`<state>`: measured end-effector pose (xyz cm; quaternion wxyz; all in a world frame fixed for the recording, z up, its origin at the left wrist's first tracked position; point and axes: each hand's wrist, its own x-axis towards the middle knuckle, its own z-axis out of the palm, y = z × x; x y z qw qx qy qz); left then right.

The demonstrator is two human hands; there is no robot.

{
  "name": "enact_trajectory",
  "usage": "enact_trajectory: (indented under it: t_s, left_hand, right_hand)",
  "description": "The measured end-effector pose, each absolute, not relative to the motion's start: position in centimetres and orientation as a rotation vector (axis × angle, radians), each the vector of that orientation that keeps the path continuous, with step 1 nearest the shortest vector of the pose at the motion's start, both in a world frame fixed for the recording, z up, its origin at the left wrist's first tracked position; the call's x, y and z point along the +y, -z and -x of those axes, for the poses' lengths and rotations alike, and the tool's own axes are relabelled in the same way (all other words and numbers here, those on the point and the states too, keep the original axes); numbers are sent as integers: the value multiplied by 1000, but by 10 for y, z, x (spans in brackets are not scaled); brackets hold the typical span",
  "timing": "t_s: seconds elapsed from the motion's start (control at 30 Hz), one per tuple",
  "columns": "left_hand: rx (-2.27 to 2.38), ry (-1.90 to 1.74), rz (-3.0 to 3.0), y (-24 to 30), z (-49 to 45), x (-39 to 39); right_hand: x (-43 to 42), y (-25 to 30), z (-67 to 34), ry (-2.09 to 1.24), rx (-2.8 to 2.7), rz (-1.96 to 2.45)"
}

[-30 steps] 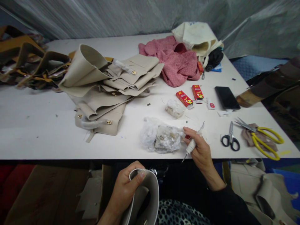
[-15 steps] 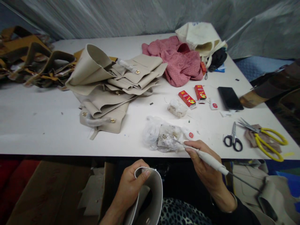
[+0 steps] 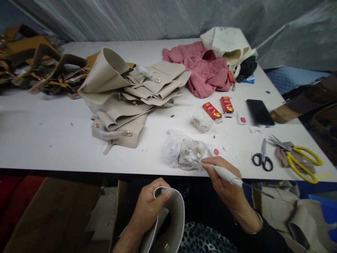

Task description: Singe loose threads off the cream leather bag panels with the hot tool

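Note:
My left hand (image 3: 154,203) pinches the edge of a beige leather bag piece (image 3: 179,214), bent round into a loop over my lap. A metal fitting shows low inside it. My right hand (image 3: 226,182) holds a white corded pen-shaped tool (image 3: 226,175), with its cord trailing off to the right. Its thin tip points left onto a stained whitish block (image 3: 190,153) at the table's front edge; whether it touches cannot be made out. Crumpled clear plastic (image 3: 170,149) lies around the block. Just behind the tool is a small white bottle with a red mark (image 3: 216,151).
Beige bag pieces (image 3: 137,96) are heaped left of centre, with brown bags (image 3: 50,70) beyond. Red boxes (image 3: 212,111), a second lump (image 3: 201,122), a phone (image 3: 260,112), black scissors (image 3: 262,160) and yellow-handled scissors (image 3: 302,161) lie to the right. Pink cloth (image 3: 200,70) sits behind.
My right hand has shifted a little left with the white tool, its tip now nearer the front of the block. My left hand keeps its hold, and the view has shifted slightly.

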<state>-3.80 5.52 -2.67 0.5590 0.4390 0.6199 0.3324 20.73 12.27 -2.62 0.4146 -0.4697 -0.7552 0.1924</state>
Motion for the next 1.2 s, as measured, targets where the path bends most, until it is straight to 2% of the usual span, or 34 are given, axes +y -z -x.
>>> enact_trajectory:
  t_s: [0.27,0.47,0.57,0.7,0.8,1.2]
  left_hand:
    - [1438,-754,-1026,28,38,55]
    - [1431,-762,-1042,30,36,52]
    - [1426,-761,-1098,30,34,51]
    - [1446,-740,-1167,28,30,50]
    - [1465,-721,-1202,25,27,50]
    - [1474,-713,-1230,22,23,48]
  right_hand:
    - [128,27,-200,-310,-2082,1142]
    - [126,21,-201,-337,-1994,1177]
    - [116,16,-200,-496,-1837,1202]
    - [95,18,-189,-992,-1591,1153]
    - [82,29,-178,-1224,-1492,1081]
    - [77,42,-176,-1334,-1471,1086]
